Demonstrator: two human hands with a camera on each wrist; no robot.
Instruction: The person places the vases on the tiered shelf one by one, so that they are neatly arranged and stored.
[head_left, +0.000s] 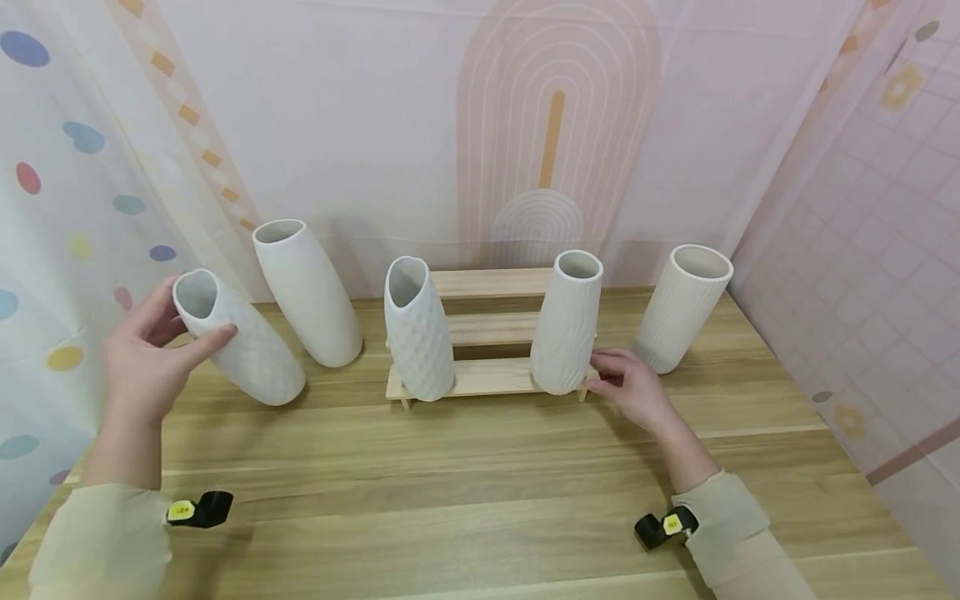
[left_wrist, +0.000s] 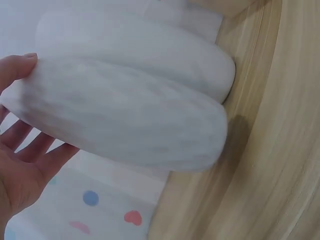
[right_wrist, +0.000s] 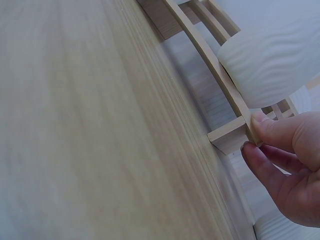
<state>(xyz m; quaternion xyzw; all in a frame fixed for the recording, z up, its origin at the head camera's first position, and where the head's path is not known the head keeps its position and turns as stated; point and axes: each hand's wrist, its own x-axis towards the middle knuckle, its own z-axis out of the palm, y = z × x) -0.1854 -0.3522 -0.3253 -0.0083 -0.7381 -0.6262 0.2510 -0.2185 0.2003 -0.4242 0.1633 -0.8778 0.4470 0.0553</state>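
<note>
My left hand (head_left: 146, 350) grips a white dimpled vase (head_left: 251, 354) near its wavy rim, thumb on the near side and fingers behind. The left wrist view shows this vase (left_wrist: 135, 117) close to the wooden table; whether its base touches is unclear. At the right end of a tiered wooden rack (head_left: 491, 379), my right hand (head_left: 633, 387) pinches the lowest board between thumb and fingers, plain in the right wrist view at the board's end (right_wrist: 250, 125). On that board stand a second dimpled vase (head_left: 423, 342) at left and a wavy-ribbed vase (head_left: 567, 333) at right.
A smooth white vase (head_left: 311, 296) stands behind the held one, left of the rack. Right of the rack is a finely ribbed vase (head_left: 682, 308). Patterned cloth (head_left: 375, 125) hangs behind and at both sides of the wooden table (head_left: 450, 483).
</note>
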